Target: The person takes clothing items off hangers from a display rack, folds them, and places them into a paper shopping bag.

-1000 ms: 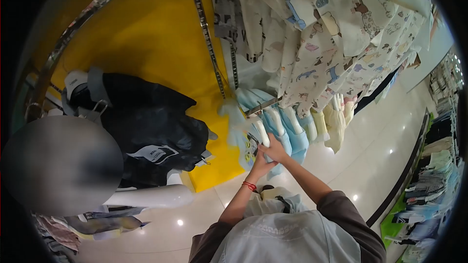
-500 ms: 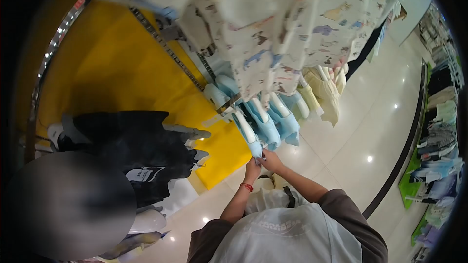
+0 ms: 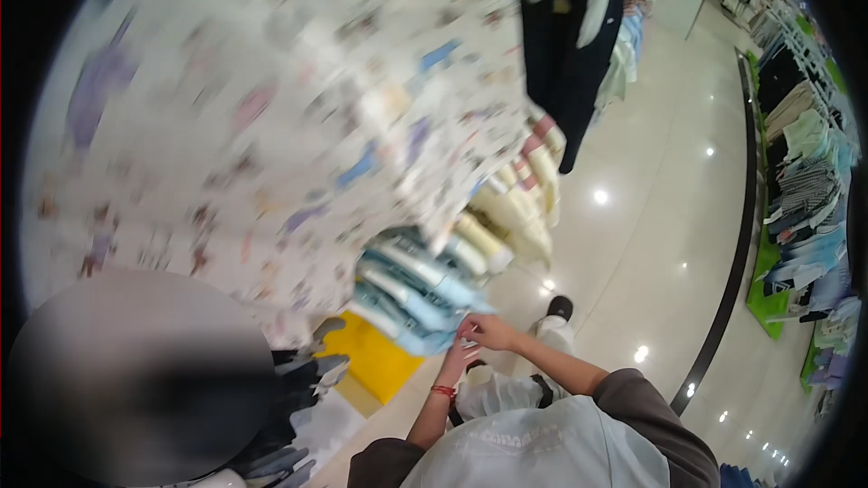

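Observation:
My left hand (image 3: 461, 357), with a red bracelet at the wrist, is raised at the outer end of a row of light-blue garments (image 3: 425, 330) on hangers. Its fingers are curled. My right hand (image 3: 489, 333) meets it there, the fingers pinched together against the left fingertips. What lies between the fingers is too small and blurred to make out. A large white cloth with a coloured animal print (image 3: 298, 154) hangs close above and hides much of the rack. Just beyond the blue row hang pale-yellow garments (image 3: 514, 226).
Black trousers (image 3: 570, 54) hang farther back. A yellow panel (image 3: 375, 361) and dark garments (image 3: 289, 398) are at lower left. Another clothes rack (image 3: 805, 181) with a green base runs along the right, past the shiny tiled floor (image 3: 633, 244). A blurred round shape (image 3: 145, 370) covers the lower left.
The view has swung, and the printed cloth now covers most of the upper left. My hands have come off the blue garment's tip to beside it, with the right fingers at the left fingertips.

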A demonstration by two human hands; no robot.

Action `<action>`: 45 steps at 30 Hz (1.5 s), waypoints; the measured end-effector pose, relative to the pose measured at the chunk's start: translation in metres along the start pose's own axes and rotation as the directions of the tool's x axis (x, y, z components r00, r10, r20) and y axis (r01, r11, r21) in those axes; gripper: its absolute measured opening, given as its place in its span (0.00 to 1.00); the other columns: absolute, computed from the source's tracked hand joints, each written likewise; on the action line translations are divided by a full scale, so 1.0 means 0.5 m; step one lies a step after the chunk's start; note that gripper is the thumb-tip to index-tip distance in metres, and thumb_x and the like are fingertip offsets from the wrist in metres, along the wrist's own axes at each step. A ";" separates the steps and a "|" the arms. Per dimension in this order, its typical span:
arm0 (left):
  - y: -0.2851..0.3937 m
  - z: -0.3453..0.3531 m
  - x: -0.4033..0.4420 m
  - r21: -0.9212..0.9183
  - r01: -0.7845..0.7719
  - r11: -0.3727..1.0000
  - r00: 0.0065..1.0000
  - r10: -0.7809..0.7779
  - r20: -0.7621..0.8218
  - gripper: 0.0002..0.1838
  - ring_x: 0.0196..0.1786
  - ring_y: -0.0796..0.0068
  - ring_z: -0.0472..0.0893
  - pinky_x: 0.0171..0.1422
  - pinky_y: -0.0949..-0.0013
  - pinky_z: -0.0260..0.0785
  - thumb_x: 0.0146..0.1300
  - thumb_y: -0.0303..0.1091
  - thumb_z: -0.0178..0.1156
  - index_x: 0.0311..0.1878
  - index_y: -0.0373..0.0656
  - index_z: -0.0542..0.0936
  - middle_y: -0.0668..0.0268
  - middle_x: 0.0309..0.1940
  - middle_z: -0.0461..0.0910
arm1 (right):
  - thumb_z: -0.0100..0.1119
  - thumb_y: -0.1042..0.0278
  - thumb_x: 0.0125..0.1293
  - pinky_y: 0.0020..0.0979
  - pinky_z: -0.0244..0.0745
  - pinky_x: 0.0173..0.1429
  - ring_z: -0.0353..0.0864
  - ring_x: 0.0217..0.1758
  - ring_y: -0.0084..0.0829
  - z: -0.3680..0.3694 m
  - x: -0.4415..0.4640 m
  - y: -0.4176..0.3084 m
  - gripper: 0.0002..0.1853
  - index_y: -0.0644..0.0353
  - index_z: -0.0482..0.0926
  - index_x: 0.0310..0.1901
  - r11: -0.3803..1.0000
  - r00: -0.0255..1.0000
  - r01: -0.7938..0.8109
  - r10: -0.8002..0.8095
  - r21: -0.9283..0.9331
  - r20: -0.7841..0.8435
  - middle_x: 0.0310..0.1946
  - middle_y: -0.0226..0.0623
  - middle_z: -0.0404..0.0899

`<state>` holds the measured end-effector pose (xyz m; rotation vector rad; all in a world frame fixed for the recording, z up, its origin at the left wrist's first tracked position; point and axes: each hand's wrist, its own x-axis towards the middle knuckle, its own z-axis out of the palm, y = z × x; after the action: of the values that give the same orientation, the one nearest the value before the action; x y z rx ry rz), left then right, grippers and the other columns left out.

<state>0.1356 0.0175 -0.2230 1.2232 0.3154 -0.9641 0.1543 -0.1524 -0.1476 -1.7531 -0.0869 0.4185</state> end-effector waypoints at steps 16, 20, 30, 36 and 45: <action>0.112 0.407 0.399 -0.463 -0.208 0.862 0.953 0.284 0.102 0.21 0.59 0.60 0.70 0.64 0.57 0.61 0.67 0.48 0.43 0.55 0.43 0.70 0.60 0.57 0.71 | 0.52 0.72 0.65 0.27 0.75 0.48 0.79 0.41 0.27 -0.779 -0.208 0.112 0.10 0.64 0.72 0.46 0.890 0.917 -0.068 0.234 0.451 -0.324 0.40 0.37 0.78; 0.114 0.495 0.474 0.208 0.043 0.977 0.999 -0.045 0.002 0.16 0.47 0.68 0.79 0.47 0.65 0.72 0.62 0.40 0.53 0.51 0.44 0.71 0.62 0.47 0.78 | 0.51 0.72 0.65 0.27 0.75 0.49 0.78 0.42 0.26 -0.875 -0.201 0.161 0.10 0.62 0.72 0.47 0.866 0.951 0.005 0.151 0.500 -0.271 0.41 0.36 0.78; 0.361 0.906 0.877 0.123 -0.208 0.970 0.955 0.229 -0.189 0.13 0.40 0.72 0.77 0.41 0.69 0.70 0.62 0.40 0.53 0.46 0.45 0.72 0.67 0.38 0.77 | 0.54 0.67 0.63 0.30 0.75 0.51 0.78 0.46 0.31 -1.461 -0.269 0.307 0.13 0.60 0.70 0.48 0.655 0.625 0.122 0.533 0.746 -0.570 0.44 0.38 0.77; 0.795 1.461 1.031 -0.140 -0.367 0.920 0.857 0.393 0.335 0.13 0.55 0.65 0.72 0.61 0.59 0.63 0.68 0.38 0.46 0.51 0.42 0.69 0.61 0.51 0.73 | 0.52 0.66 0.66 0.33 0.74 0.53 0.78 0.47 0.33 -1.778 -0.274 0.201 0.12 0.61 0.69 0.48 0.447 0.581 0.581 0.357 0.680 -0.732 0.46 0.41 0.76; 0.759 1.960 1.273 0.314 -0.448 0.837 0.657 0.069 0.751 0.18 0.56 0.73 0.71 0.59 0.65 0.67 0.69 0.40 0.48 0.57 0.42 0.66 0.63 0.50 0.72 | 0.49 0.66 0.68 0.33 0.71 0.57 0.76 0.52 0.32 -2.209 -0.264 0.227 0.12 0.61 0.69 0.50 0.580 0.771 0.415 0.184 0.701 -0.609 0.50 0.41 0.73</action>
<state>0.5258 -1.1356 -0.0572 1.1739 -0.7745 -1.2141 0.3707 -1.2444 -0.0437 -0.8449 0.4227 -0.2672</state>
